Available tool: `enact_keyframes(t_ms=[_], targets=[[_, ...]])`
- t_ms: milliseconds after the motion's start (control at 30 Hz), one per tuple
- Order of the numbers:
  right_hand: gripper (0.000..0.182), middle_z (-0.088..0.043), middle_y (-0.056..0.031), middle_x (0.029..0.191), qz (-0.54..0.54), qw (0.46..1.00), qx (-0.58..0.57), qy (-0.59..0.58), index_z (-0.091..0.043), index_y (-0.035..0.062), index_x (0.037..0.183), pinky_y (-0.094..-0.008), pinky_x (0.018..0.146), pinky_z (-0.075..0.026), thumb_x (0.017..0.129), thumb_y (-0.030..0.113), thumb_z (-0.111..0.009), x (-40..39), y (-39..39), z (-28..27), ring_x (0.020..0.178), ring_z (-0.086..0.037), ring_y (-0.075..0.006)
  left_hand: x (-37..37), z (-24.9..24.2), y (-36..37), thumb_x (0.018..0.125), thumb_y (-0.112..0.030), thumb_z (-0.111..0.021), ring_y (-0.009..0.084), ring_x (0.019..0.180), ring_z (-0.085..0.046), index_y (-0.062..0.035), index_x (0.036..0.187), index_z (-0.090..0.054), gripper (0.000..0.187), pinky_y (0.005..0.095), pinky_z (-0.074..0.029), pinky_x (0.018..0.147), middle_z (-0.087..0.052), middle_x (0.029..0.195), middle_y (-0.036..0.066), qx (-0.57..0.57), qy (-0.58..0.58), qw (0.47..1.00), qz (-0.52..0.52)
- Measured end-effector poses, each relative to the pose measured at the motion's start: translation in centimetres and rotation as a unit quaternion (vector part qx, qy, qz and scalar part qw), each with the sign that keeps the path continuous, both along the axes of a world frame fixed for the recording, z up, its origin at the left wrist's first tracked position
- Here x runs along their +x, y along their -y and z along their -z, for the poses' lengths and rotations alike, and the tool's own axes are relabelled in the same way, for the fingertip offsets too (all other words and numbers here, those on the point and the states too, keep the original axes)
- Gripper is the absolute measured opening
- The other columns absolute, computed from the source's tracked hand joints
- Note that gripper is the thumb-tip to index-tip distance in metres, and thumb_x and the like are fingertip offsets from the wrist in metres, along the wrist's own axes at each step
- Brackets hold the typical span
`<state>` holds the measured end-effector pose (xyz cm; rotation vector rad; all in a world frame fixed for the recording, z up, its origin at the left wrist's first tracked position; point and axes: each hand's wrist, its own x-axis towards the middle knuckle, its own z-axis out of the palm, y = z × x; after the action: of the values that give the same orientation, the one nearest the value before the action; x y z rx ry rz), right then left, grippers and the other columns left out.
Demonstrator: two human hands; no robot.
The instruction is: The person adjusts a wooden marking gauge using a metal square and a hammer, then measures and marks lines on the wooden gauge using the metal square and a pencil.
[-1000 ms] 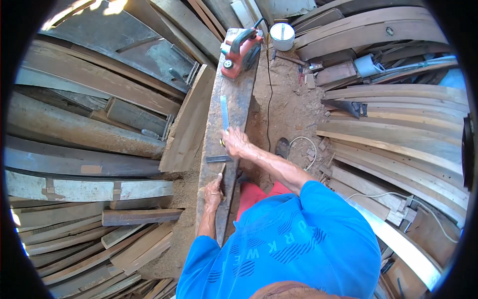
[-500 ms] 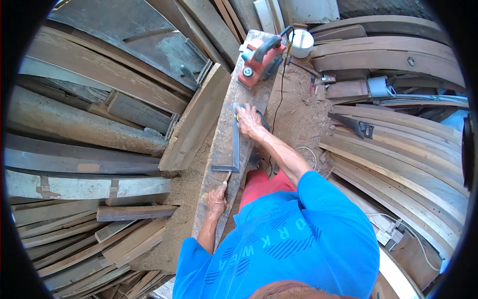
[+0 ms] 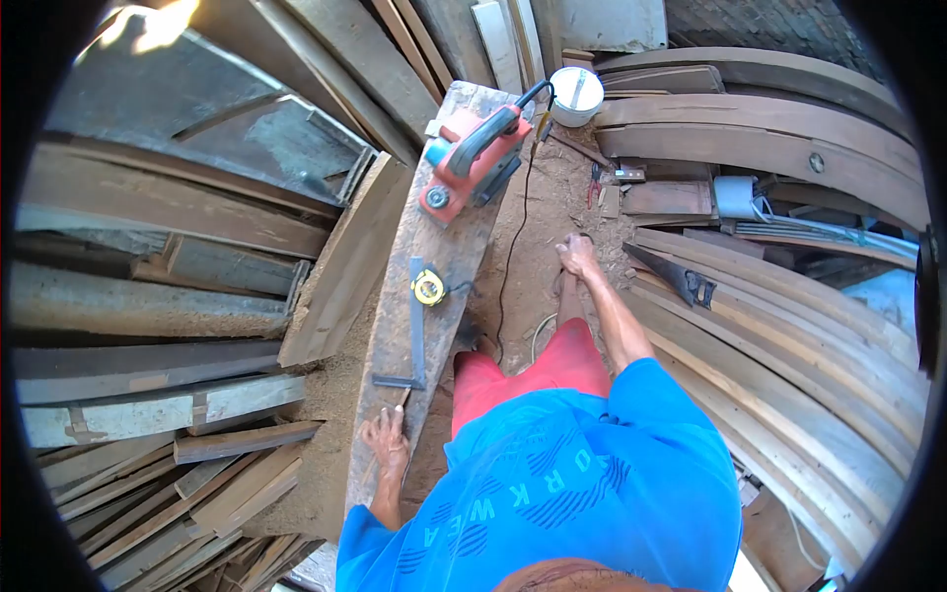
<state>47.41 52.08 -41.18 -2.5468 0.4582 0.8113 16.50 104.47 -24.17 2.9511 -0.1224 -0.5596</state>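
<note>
Since a moment ago his right hand [image 3: 575,254] has left the square [image 3: 415,326], hanging open at three o'clock of the tape measure [image 3: 429,287], while the left hand [image 3: 386,439] presses flat, grasping nothing, on the plank [image 3: 390,345], which I think he must keep steady.

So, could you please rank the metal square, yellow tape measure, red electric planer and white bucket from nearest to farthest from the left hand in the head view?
1. Metal square, just ahead of the left hand on the plank.
2. Yellow tape measure, beside the square's blade.
3. Red electric planer, at the plank's far end.
4. White bucket, on the ground beyond.
</note>
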Motion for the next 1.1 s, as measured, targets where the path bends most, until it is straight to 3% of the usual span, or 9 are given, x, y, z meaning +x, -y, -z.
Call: enact_keyframes(t_ms=[167, 300, 433, 600, 800, 900, 1000, 1067, 1100], targets=[[0.036, -0.07, -0.0269, 0.108, -0.1, 0.993, -0.02, -0.058, -0.072, 0.0064, 0.109, -0.0511, 0.087, -0.055, 0.087, 0.033, -0.065, 2.9, 14.9, 19.3, 0.101, -0.068, -0.0448, -3.9, 2.7, 1.0, 0.075, 0.0, -0.064, 0.0502, 0.129, -0.046, -0.0166, 0.144, -0.056, 0.072, 0.0571, -0.035, 0.109, -0.045, 0.148, 0.033, 0.038, -0.03, 0.992, -0.113], [0.036, -0.07, -0.0289, 0.104, -0.051, 0.997, -0.063, -0.001, -0.07, 0.0024, 0.105, -0.054, 0.083, -0.055, 0.085, 0.032, -0.066, 9.6, 19.5, 21.6, 0.099, -0.068, -0.0461, -2.1, 1.2, 4.6, 0.076, 0.003, -0.062, 0.0552, 0.134, -0.038, -0.0147, 0.146, -0.053, 0.072, 0.0595, -0.03, 0.114, -0.035, 0.154, 0.036, 0.095, -0.09, 0.973, -0.189], [0.058, -0.062, -0.0275, 0.129, -0.05, 0.994, -0.091, -0.034, -0.052, 0.0057, 0.138, -0.0543, 0.099, -0.049, 0.09, 0.034, -0.066, 16.9, 22.3, 26.0, 0.121, -0.059, -0.046, -1.4, 1.0, 6.3, 0.083, -0.003, -0.058, 0.0558, 0.136, -0.036, -0.0057, 0.151, -0.045, 0.07, 0.0608, -0.028, 0.115, -0.032, 0.154, 0.038, 0.15, -0.153, 0.958, -0.19], [0.08, -0.041, -0.0158, 0.157, -0.024, 0.989, -0.143, -0.039, -0.034, 0.0139, 0.156, -0.0592, 0.116, -0.033, 0.089, 0.039, -0.071, 23.1, 24.7, 34.7, 0.144, -0.039, -0.0408, -2.2, 1.2, 6.4, 0.101, -0.035, -0.048, 0.0534, 0.145, -0.027, -0.0025, 0.159, -0.028, 0.069, 0.0614, -0.021, 0.118, -0.025, 0.16, 0.036, 0.182, -0.186, 0.951, -0.167], [0.079, -0.029, -0.0092, 0.166, -0.058, 0.97, -0.196, -0.134, -0.021, 0.019, 0.162, -0.0596, 0.123, -0.023, 0.094, 0.031, -0.06, 25.9, 25.2, 38.5, 0.151, -0.029, -0.042, -1.8, 1.1, 7.3, 0.105, -0.044, -0.041, 0.0525, 0.147, -0.024, 0.003, 0.159, -0.024, 0.074, 0.0597, -0.017, 0.12, -0.022, 0.161, 0.036, 0.227, -0.248, 0.918, -0.212], [0.059, -0.05, -0.013, 0.152, -0.156, 0.939, -0.304, -0.046, -0.044, 0.0141, 0.151, -0.0615, 0.112, -0.037, 0.094, 0.022, -0.053, 24.0, 25.7, 41.5, 0.141, -0.044, -0.0432, -1.3, 0.6, 7.5, 0.106, -0.044, -0.037, 0.0522, 0.147, -0.022, 0.0061, 0.157, -0.024, 0.073, 0.0576, -0.017, 0.121, -0.022, 0.161, 0.036, 0.236, -0.281, 0.902, -0.226], [0.057, -0.063, -0.0124, 0.138, -0.145, 0.957, -0.229, -0.106, -0.058, 0.0139, 0.136, -0.0557, 0.108, -0.043, 0.086, 0.037, -0.072, 22.4, 22.0, 42.1, 0.13, -0.055, -0.0452, -1.0, 0.4, 7.5, 0.106, -0.044, -0.036, 0.0523, 0.147, -0.022, 0.0073, 0.157, -0.023, 0.074, 0.0567, -0.017, 0.122, -0.022, 0.161, 0.036, 0.22, -0.294, 0.903, -0.223], [0.038, -0.071, -0.0213, 0.111, -0.084, 0.995, -0.047, -0.01, -0.064, 0.0036, 0.116, -0.0513, 0.09, -0.055, 0.086, 0.027, -0.063, 18.6, 18.4, 39.9, 0.104, -0.069, -0.0411, -0.1, 0.4, 7.9, 0.106, -0.043, -0.036, 0.0524, 0.147, -0.022, 0.0085, 0.156, -0.023, 0.073, 0.0567, -0.016, 0.122, -0.023, 0.16, 0.036, 0.212, -0.299, 0.904, -0.221], [0.044, -0.07, -0.0265, 0.109, -0.023, 0.999, 0.023, 0.018, -0.064, 0.0009, 0.115, -0.0484, 0.088, -0.055, 0.083, 0.031, -0.066, 16.1, 17.3, 44.3, 0.102, -0.069, -0.0413, -0.2, 0.4, 7.7, 0.106, -0.042, -0.036, 0.0524, 0.147, -0.023, 0.0084, 0.156, -0.023, 0.073, 0.0568, -0.016, 0.122, -0.023, 0.16, 0.036, 0.21, -0.302, 0.904, -0.216]])
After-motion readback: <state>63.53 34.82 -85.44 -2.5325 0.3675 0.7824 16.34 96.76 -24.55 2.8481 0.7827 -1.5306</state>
